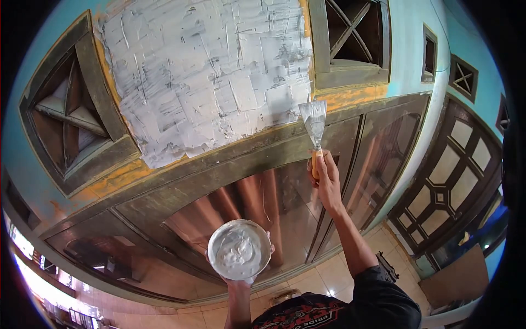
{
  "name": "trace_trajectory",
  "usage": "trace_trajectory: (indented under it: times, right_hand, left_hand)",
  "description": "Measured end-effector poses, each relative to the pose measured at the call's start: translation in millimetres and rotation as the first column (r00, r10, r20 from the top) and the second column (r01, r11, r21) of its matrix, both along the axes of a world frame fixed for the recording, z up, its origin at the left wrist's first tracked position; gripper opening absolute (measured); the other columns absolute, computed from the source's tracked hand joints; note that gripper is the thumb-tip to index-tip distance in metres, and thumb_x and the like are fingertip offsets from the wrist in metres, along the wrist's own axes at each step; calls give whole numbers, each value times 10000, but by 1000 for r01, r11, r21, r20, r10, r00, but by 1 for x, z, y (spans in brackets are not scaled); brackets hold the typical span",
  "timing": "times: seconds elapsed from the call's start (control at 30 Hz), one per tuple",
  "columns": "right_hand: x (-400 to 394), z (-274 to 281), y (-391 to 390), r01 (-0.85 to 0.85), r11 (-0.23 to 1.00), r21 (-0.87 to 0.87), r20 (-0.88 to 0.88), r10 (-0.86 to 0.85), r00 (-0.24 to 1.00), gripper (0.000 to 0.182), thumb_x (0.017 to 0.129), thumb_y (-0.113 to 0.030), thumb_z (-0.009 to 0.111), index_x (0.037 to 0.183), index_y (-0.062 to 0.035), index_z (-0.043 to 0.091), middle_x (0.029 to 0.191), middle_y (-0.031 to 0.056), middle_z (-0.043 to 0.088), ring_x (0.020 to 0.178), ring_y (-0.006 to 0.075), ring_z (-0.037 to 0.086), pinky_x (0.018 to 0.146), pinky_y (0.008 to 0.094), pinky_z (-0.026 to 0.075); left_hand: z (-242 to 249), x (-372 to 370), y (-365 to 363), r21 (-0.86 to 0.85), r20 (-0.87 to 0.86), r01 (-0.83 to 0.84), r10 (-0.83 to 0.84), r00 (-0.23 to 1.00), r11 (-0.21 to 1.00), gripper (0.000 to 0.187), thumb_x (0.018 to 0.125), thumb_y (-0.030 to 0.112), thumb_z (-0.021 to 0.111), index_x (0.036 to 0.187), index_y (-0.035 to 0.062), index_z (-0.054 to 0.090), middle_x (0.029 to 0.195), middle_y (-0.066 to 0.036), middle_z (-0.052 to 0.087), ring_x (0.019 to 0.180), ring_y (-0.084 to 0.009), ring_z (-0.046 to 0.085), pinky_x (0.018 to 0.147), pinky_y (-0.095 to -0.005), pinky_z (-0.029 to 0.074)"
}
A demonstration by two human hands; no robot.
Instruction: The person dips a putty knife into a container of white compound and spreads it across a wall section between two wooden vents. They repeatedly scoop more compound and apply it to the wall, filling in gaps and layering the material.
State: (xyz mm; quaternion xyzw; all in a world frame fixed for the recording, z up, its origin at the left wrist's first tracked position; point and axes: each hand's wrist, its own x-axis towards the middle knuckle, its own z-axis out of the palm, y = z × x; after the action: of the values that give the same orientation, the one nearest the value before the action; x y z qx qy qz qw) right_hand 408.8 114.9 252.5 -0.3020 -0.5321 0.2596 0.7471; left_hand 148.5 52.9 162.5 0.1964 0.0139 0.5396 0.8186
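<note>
My right hand (325, 178) is wrapped round the orange handle of a putty knife (314, 123), raised with its blade up. White-grey filler smears the blade, whose tip is at the lower right corner of a plastered wall patch (203, 71); whether it touches cannot be made out. That patch is thick with uneven white strokes and grey streaks. Lower down, my left hand (239, 282) holds a round tub (211, 247) from beneath and the side, most of its fingers hidden. Wet white filler (241, 252) with a swirled surface lies inside the tub.
Wooden vent frames with crossed bars flank the patch, one left (71, 118) and one right (353, 35). Below runs a wooden window frame (246, 145) with dark glass. A panelled door (449, 175) stands right, above a tiled floor (329, 277).
</note>
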Motion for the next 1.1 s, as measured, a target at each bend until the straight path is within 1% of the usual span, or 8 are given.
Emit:
trace_trajectory:
  times: [0.17, 0.27, 0.4, 0.53, 0.63, 0.83, 0.93, 1.1]
  right_hand:
    - [-1, 2, -5, -3, 997, -77, -10, 2, 1000, 280, 1062, -312, 425, 1141, -58, 509, 795, -30, 453, 586, 30, 354, 515, 193, 291]
    - [1, 10, -5, 9, 999, -48, 32, -8, 999, 271, 1061, -304, 431, 1129, -54, 511, 790, -32, 454, 586, 27, 352, 520, 190, 294]
    - [15, 22, -5, 39, 997, -73, -17, -41, 999, 273, 1050, -298, 468, 1069, -37, 543, 780, -35, 466, 593, 33, 370, 526, 195, 301]
    - [67, 79, -18, 583, 810, 64, 622, -489, 611, 301, 959, -304, 639, 984, -4, 627, 635, 12, 524, 553, 93, 464, 509, 281, 379]
    - [101, 112, -6, 515, 777, 361, 642, -608, 467, 285, 905, -291, 705, 968, -18, 657, 641, 57, 600, 546, 139, 531, 529, 327, 435]
    - [121, 175, -7, 460, 855, 238, 862, -405, 306, 212, 854, -166, 755, 958, 2, 676, 827, 96, 703, 723, 143, 663, 659, 299, 538]
    - [119, 191, -13, 407, 881, 242, 859, -389, 332, 317, 809, -288, 798, 959, -25, 704, 823, 108, 718, 717, 188, 693, 628, 325, 528]
    - [112, 200, -15, 383, 905, 183, 890, -318, 326, 322, 820, -310, 789, 961, -31, 710, 812, 94, 711, 706, 170, 679, 627, 311, 520]
  left_hand:
    - [13, 2, -10, -250, 432, 201, -76, 899, 947, 921, 759, 783, 563, 1432, 166, 436, 1454, -189, 435, 1338, -504, 358, 1068, -694, 322]
    - [9, 0, -4, -46, -120, -54, 48, 992, 998, 912, 762, 782, 560, 1428, 170, 441, 1458, -183, 431, 1337, -500, 362, 1064, -696, 327]
    - [10, -3, -3, -118, 364, 193, -138, 921, 974, 910, 765, 781, 557, 1431, 172, 438, 1458, -182, 431, 1332, -499, 370, 1055, -703, 330]
    - [19, -5, -8, -107, 313, 153, -113, 943, 982, 912, 767, 780, 555, 1437, 174, 430, 1456, -183, 433, 1322, -501, 383, 1048, -709, 331]
    - [4, -6, -4, -54, 346, 101, -77, 935, 993, 929, 770, 799, 527, 1445, 170, 417, 1454, -186, 433, 1316, -509, 387, 1034, -717, 338]
    - [26, -3, -4, 134, -232, -55, 86, 969, 989, 961, 785, 835, 439, 1467, 162, 371, 1460, -184, 419, 1313, -512, 383, 1012, -719, 358]
    - [9, 2, -3, -23, 429, 105, -85, 899, 994, 946, 801, 826, 426, 1478, 170, 345, 1478, -185, 386, 1309, -508, 388, 1014, -711, 363]
    - [-10, -7, 8, 44, 45, 14, -16, 999, 999, 928, 816, 814, 423, 1485, 178, 330, 1489, -173, 363, 1311, -504, 386, 1022, -702, 363]
